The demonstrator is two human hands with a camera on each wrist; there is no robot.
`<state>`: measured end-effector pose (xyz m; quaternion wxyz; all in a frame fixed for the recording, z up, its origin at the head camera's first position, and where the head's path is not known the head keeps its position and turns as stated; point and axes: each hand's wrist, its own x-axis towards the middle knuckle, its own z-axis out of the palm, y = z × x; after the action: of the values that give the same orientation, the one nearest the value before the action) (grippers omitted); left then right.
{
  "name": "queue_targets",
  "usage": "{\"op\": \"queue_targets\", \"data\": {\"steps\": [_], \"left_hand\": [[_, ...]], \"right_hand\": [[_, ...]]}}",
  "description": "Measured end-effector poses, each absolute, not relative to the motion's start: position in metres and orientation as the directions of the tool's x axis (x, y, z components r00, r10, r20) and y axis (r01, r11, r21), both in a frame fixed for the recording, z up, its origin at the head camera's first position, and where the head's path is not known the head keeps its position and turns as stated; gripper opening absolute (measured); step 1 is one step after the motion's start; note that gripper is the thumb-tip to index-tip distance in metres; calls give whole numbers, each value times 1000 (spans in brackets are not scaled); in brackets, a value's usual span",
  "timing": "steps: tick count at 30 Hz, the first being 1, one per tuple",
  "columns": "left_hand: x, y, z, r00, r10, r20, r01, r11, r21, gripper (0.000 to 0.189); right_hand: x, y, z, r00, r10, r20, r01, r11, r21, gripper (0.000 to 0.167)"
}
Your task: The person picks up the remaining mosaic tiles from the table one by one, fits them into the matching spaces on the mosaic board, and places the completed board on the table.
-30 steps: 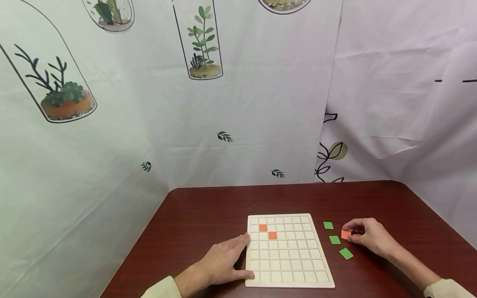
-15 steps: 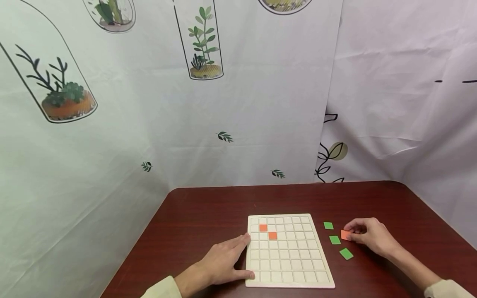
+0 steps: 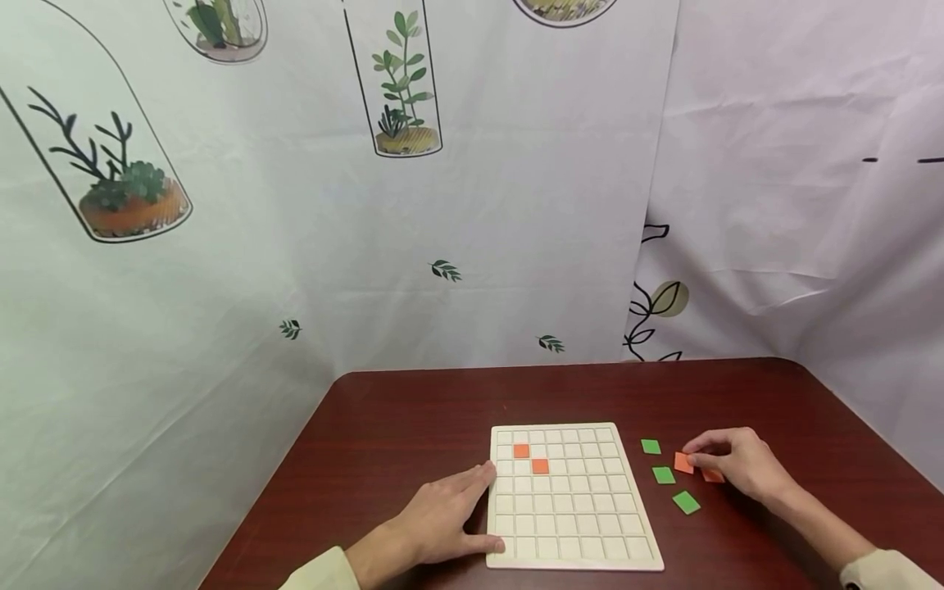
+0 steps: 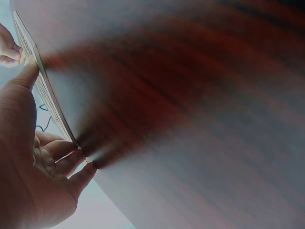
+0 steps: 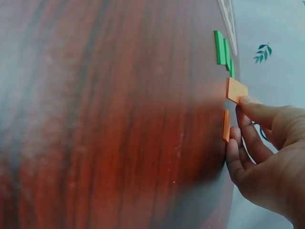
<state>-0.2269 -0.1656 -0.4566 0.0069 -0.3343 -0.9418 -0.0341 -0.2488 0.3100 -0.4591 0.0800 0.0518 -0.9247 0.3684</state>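
1. Tile in hand: we see the right hand [image 3: 745, 465] pinching an orange tile [image 3: 683, 463] between thumb and fingers, right of the white board [image 3: 568, 502]. We cannot tell whether its lower edge touches the bench [image 3: 413, 410].
2. Technique: we judge it best to grip the tile by its edges and raise it clear of a second orange tile [image 3: 713, 476], partly hidden beneath the hand, so that only one comes up.
3. Bracing: we find the left hand [image 3: 442, 510] at the board's left edge, thumb spread wide from the fingers; light pressure should prevent sliding.
4. Grid as holder: counting from far left, we find a far orange tile [image 3: 521, 451] in row two, column two, and a near orange tile [image 3: 540, 466] in row three, column three.
5. Loose pieces: we count three green tiles [image 3: 664, 475] beyond the board's right edge.
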Motion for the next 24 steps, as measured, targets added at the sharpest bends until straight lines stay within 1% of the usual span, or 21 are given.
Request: {"op": "queue_targets", "data": {"steps": [9, 16, 20, 24], "left_hand": [[-226, -166, -456, -771, 634, 54, 636, 770, 39, 104], [-226, -166, -458, -769, 636, 63, 639, 769, 37, 104], [-226, -166, -458, -765, 639, 72, 643, 765, 38, 104], [-226, -166, -458, -762, 643, 74, 647, 762, 40, 104]], "right_hand": [[-253, 309, -449, -989, -35, 146, -133, 660, -740, 18], [-259, 299, -440, -992, -69, 106, -127, 539, -833, 22], [-263, 292, -435, -995, -75, 63, -93, 497, -863, 26], [-267, 282, -431, -997, -64, 31, -58, 486, -872, 28]]}}
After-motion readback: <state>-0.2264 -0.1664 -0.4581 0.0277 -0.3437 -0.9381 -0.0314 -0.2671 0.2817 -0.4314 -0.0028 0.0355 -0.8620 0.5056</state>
